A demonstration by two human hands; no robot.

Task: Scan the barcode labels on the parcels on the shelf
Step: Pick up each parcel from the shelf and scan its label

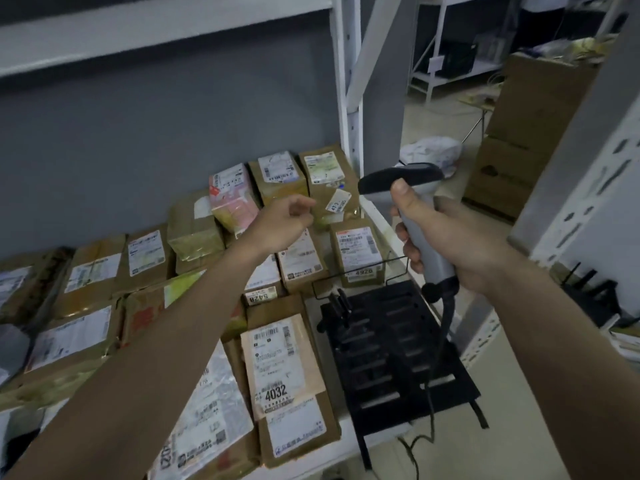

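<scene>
Two bare forearms reach in from the bottom edge. Below them, on the white shelf (346, 441), brown parcels (104, 327) lie flat and packed side by side, printed labels up; the nearest parcel (291, 382) carries a sticker reading 4032. Just right of it a black slotted stand (391, 351) sits on the shelf's right end. Above the stand the right hand (446, 244) grips a grey barcode scanner (415, 216) by its handle, thumb up on the neck, dark head aimed left at the parcels; its black cable (433, 403) hangs down. The left hand (280, 220) hovers over the middle parcels, fingers loosely curled, holding nothing. Farther back a pink parcel (233, 202) stands among brown ones against a grey wall (156, 133). Beyond the white upright (349, 98), cardboard boxes (530, 133) stand stacked on a pale floor.
</scene>
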